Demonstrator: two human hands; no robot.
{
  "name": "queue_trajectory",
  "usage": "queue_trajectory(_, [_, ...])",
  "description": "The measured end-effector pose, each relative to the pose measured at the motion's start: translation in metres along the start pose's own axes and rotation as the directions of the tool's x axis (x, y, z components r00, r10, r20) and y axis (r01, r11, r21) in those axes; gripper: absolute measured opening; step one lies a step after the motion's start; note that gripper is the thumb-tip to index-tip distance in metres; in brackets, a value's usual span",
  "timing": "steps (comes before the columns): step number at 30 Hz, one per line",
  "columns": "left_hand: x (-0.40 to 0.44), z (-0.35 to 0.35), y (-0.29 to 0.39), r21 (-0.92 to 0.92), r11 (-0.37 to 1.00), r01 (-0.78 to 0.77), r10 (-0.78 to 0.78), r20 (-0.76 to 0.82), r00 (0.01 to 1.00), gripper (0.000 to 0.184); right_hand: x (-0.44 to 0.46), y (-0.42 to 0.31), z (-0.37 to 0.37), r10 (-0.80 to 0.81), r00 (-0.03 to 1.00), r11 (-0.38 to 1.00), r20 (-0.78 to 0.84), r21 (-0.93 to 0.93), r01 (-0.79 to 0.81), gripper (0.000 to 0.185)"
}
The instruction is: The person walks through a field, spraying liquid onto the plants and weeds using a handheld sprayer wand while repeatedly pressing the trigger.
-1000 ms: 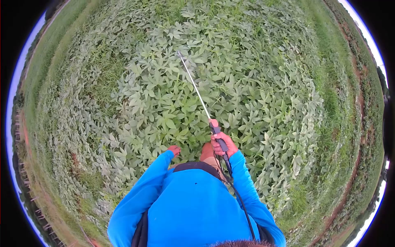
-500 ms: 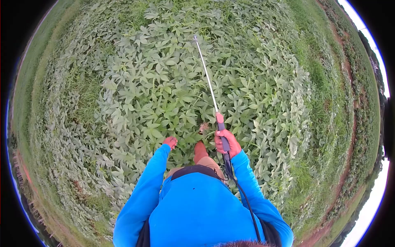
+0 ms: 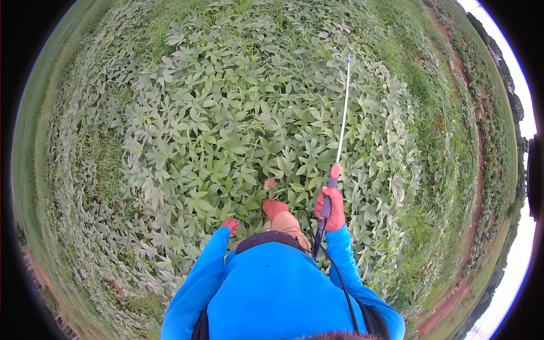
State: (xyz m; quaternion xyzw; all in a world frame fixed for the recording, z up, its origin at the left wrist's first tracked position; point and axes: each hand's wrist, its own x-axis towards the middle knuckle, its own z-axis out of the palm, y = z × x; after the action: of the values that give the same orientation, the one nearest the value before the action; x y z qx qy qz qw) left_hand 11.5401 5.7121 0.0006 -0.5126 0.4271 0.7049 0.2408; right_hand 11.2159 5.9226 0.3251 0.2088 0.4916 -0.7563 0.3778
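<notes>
My right hand is wrapped round the dark grip of a sprayer wand. The wand's thin pale tube points forward and slightly right over the leaves, and a pinkish collar joins tube to grip. From the grip a black hose runs back along my right side. Beside my left hip my left hand hangs low above the foliage, its fingers curled in with nothing seen in them. Broad-leaved green plants spread below and ahead of both hands. Whether spray leaves the nozzle cannot be made out.
Dense foliage surrounds my legs, and one bare knee shows among the leaves. Grass strips grow between the plants on the right. Farther right runs a reddish dirt track. Trees and sky line the right edge.
The sprayer wand has swung from pointing slightly left to pointing right, as my right hand moved right and a little back. My left hand has dropped slightly closer to my body.
</notes>
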Motion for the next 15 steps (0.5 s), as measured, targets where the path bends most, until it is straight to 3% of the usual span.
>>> queue_trajectory(3, [0.015, -0.016, 0.029, -0.006, 0.999, -0.047, 0.048, 0.064, 0.997, 0.017, 0.03, -0.018, 0.016, -0.089, 0.995, 0.996, -0.035, 0.014, 0.089, 0.021])
queue_trajectory(6, [0.024, -0.02, 0.084, 0.041, 0.996, -0.082, 0.083, -0.005, 0.997, 0.018, 0.061, -0.04, 0.031, -0.141, 0.989, 0.989, -0.034, 0.031, 0.142, 0.024])
queue_trajectory(9, [0.017, -0.015, 0.165, 0.101, 0.985, -0.136, 0.142, -0.049, 0.989, 0.02, 0.086, -0.068, 0.046, -0.022, 0.998, 0.967, 0.054, 0.253, 0.008, 0.021])
queue_trajectory(13, [0.022, -0.016, 0.249, 0.068, 0.964, -0.257, 0.26, -0.043, 0.965, 0.024, 0.119, -0.094, 0.056, 0.122, 0.96, 0.927, 0.254, 0.315, -0.201, 0.019])
queue_trajectory(15, [0.015, -0.01, 0.279, 0.157, 0.95, -0.27, 0.295, -0.165, 0.941, 0.025, 0.132, -0.099, 0.059, 0.187, 0.92, 0.905, 0.345, 0.304, -0.298, 0.019])
